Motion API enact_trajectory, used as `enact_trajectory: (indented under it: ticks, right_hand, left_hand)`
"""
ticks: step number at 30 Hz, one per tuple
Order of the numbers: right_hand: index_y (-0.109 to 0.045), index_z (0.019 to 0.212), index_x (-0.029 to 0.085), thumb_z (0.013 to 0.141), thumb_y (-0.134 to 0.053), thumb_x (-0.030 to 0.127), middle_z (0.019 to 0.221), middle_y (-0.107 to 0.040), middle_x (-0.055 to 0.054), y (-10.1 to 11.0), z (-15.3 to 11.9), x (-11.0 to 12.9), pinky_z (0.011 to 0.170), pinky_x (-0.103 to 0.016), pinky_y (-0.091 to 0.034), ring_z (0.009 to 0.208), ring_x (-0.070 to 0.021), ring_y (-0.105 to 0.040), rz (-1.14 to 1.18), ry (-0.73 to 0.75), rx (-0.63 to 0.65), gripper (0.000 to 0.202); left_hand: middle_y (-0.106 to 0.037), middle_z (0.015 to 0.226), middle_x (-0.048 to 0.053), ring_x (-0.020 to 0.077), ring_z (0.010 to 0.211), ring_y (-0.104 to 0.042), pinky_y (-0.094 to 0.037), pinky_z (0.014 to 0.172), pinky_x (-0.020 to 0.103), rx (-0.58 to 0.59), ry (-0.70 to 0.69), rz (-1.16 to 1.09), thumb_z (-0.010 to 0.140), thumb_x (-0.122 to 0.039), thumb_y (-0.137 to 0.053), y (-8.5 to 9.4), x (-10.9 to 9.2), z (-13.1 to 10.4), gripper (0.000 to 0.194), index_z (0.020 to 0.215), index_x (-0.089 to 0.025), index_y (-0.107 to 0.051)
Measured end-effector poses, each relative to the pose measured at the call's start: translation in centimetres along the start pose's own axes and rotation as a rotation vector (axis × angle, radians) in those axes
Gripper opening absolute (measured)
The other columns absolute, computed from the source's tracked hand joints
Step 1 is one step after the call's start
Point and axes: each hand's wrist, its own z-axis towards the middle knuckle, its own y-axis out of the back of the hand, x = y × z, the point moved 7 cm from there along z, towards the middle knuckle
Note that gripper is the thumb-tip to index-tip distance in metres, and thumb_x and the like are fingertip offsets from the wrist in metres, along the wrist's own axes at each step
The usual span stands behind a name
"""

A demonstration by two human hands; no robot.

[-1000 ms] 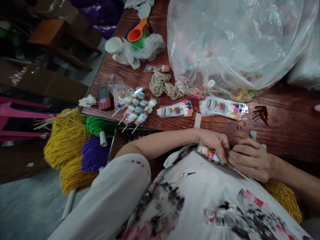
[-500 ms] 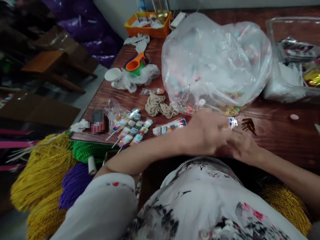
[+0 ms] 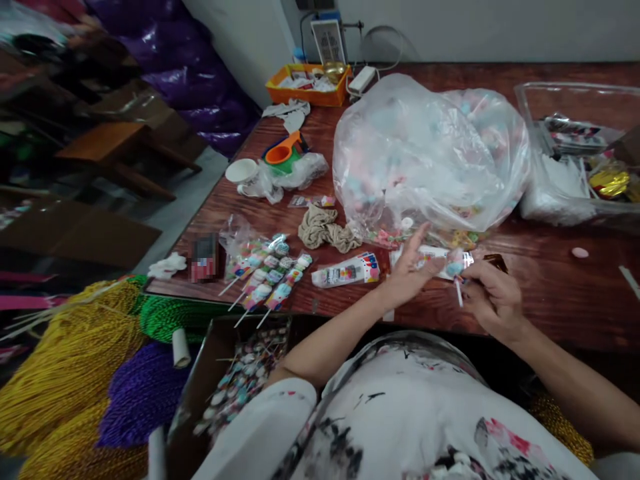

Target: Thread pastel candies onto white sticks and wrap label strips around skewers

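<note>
The right hand's (image 3: 496, 299) fingers pinched a white-sticked candy (image 3: 455, 268) above the desk's (image 3: 555, 280) near edge; the left hand (image 3: 411, 272), fingers spread, was near printed packets (image 3: 434, 252). Wrapped candy skewers (image 3: 281, 288) lay toward the near-left corner, a bulging plastic bag (image 3: 425, 153) beyond both hands.
</note>
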Motion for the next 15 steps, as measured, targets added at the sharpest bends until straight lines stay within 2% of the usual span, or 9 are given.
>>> enact_trajectory:
  ticks: [2,4,6,8,10,12,15]
  right_hand:
    - [-0.060,0.092,0.023,0.086,-0.052,0.010,0.075,-0.063,-0.003,0.7,0.3,1.8,0.067,-0.035,-0.051,0.068,-0.0181,-0.060,-0.156,0.230,-0.074,0.016]
    - [-0.059,0.101,0.022,0.084,-0.051,0.006,0.080,-0.065,-0.006,0.5,-0.2,3.1,0.070,-0.037,-0.053,0.072,-0.0198,-0.061,-0.231,0.433,-0.114,0.025]
    - [-0.058,0.105,0.019,0.082,-0.051,0.004,0.083,-0.067,-0.008,-0.6,-0.9,3.7,0.072,-0.039,-0.054,0.074,-0.0207,-0.062,-0.268,0.560,-0.110,0.029]
    - [-0.059,0.103,0.017,0.081,-0.052,0.003,0.082,-0.067,-0.008,-1.7,-1.5,3.6,0.071,-0.038,-0.054,0.074,-0.0205,-0.062,-0.242,0.574,-0.072,0.027]
    - [-0.061,0.094,0.019,0.083,-0.053,0.004,0.076,-0.065,-0.004,-2.6,-1.9,2.6,0.066,-0.032,-0.051,0.069,-0.0177,-0.060,-0.144,0.419,-0.016,0.020]
    - [-0.062,0.086,0.021,0.087,-0.055,0.010,0.071,-0.063,-0.001,-3.9,-2.4,0.5,0.060,-0.028,-0.048,0.063,-0.0150,-0.058,0.032,0.126,0.064,0.013]
    - [-0.064,0.086,0.023,0.092,-0.056,0.027,0.070,-0.065,0.000,-7.3,-4.8,-2.6,0.057,-0.027,-0.050,0.062,-0.0162,-0.061,0.378,-0.303,0.218,0.011]
  left_hand:
    - [-0.063,0.131,0.014,0.0279,0.121,-0.059,-0.045,0.104,0.043,0.152,0.242,-0.292,0.078,-0.069,-0.067,-1.1,2.1,-0.9,0.073,0.136,-0.025,-0.060]
    - [-0.071,0.109,0.011,0.0231,0.096,-0.067,-0.051,0.090,0.040,0.285,0.412,-0.484,0.078,-0.067,-0.068,-2.1,3.2,-2.0,0.075,0.138,-0.024,-0.058]
    - [-0.071,0.096,0.006,0.0162,0.081,-0.066,-0.052,0.083,0.032,0.246,0.446,-0.524,0.074,-0.056,-0.079,-1.7,3.5,-2.4,0.077,0.140,-0.023,-0.056]
    - [-0.070,0.095,0.003,0.0120,0.081,-0.065,-0.050,0.083,0.026,0.134,0.364,-0.465,0.067,-0.039,-0.089,-0.7,3.2,-2.3,0.085,0.142,-0.022,-0.053]
    - [-0.070,0.098,0.003,0.0126,0.090,-0.065,-0.048,0.088,0.025,0.070,0.222,-0.357,0.064,-0.029,-0.090,0.2,2.5,-2.4,0.091,0.145,-0.020,-0.050]
    - [-0.070,0.102,0.004,0.0153,0.097,-0.064,-0.048,0.093,0.027,0.049,0.065,-0.184,0.069,-0.028,-0.085,1.0,1.7,-2.9,0.088,0.148,-0.019,-0.047]
    - [-0.071,0.110,0.008,0.0193,0.102,-0.065,-0.048,0.096,0.030,0.095,-0.105,0.146,0.081,-0.032,-0.074,1.5,0.7,-4.7,0.074,0.148,-0.019,-0.047]
